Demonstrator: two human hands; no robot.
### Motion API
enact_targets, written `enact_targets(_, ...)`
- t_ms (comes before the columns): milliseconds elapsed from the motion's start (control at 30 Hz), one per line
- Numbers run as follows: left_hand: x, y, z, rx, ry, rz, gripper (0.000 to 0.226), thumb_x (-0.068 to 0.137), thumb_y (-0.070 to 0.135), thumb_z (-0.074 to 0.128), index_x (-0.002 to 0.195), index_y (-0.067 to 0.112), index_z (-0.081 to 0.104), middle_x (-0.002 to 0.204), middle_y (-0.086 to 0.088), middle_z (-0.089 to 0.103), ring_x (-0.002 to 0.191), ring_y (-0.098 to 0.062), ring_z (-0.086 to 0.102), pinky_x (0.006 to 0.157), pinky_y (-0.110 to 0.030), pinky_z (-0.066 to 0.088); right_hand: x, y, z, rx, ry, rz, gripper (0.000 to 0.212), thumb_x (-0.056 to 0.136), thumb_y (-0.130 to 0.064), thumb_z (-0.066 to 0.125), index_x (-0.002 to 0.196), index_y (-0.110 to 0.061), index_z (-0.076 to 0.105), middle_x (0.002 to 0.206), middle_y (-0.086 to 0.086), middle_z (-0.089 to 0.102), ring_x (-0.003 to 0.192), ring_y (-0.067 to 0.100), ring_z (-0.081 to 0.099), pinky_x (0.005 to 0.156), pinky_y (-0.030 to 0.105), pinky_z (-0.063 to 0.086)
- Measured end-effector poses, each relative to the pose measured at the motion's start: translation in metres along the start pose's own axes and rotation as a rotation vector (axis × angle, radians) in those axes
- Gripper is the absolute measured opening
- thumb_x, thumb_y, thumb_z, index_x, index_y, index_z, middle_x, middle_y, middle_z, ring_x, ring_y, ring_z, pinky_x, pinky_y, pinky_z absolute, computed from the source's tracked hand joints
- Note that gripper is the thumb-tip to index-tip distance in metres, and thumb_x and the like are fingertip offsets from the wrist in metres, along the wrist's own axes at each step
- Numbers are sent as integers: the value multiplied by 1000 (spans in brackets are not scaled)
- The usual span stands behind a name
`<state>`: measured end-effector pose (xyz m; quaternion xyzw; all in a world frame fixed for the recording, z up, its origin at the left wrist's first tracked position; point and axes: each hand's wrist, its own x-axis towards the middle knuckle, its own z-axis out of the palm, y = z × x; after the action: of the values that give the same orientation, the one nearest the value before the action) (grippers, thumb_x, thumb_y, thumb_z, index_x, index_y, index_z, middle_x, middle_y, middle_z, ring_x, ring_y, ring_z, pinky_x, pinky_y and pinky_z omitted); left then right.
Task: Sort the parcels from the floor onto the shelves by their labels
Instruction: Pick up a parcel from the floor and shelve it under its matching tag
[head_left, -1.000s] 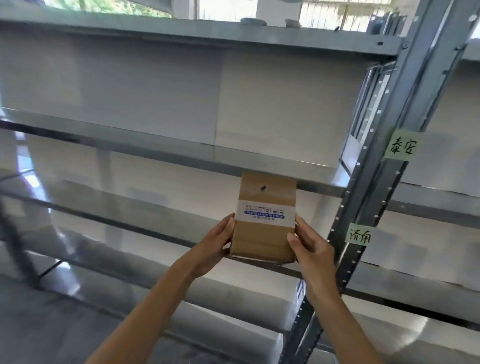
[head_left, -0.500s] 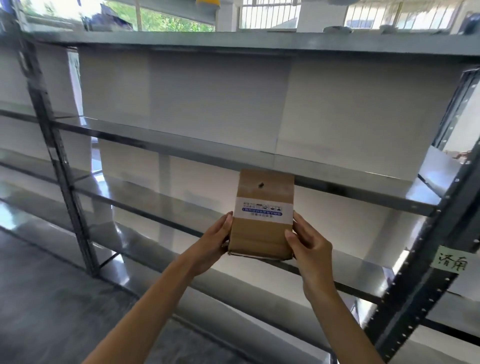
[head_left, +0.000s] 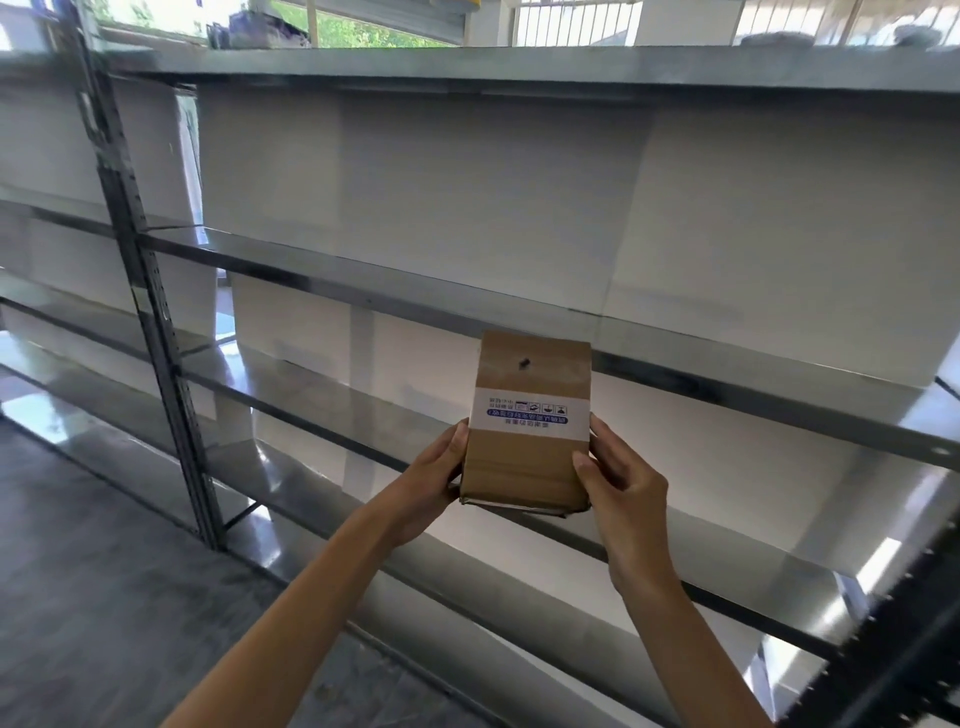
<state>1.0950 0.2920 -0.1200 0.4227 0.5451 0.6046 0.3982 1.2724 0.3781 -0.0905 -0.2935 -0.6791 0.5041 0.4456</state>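
- We hold one brown parcel upright in front of the metal shelves, level with their middle tiers.
- Our left hand presses the parcel's lower left edge, fingers curled behind it, thumb on the front.
- Our right hand grips its lower right edge the same way.
- A white label crosses the parcel's front, its print upside down to us.
- A dark upright post stands well left of the parcel.

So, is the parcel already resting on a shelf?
No, both the left hand and right hand hold the parcel in front of the shelves.
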Motion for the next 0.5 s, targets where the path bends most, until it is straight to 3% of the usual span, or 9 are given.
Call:
enact_targets(200,29,3,-27,-4,12,-31,59,84,58,31,139,38,36,140,-1,45,132,-26,40,112,-49,35,37,9,23,-42,-6,-21,49,87,-19,62,134,-27,49,131,-8,56,101,5,56,98,37,46)
enact_targets(500,96,26,-68,33,5,-38,48,79,58,32,125,46,41,133,6,47,129,-20,42,107,-41,42,113,17,56,-30,15,-27,47,88,-21,62,133,-28,51,130,-7,58,110,12,59,99,43,48)
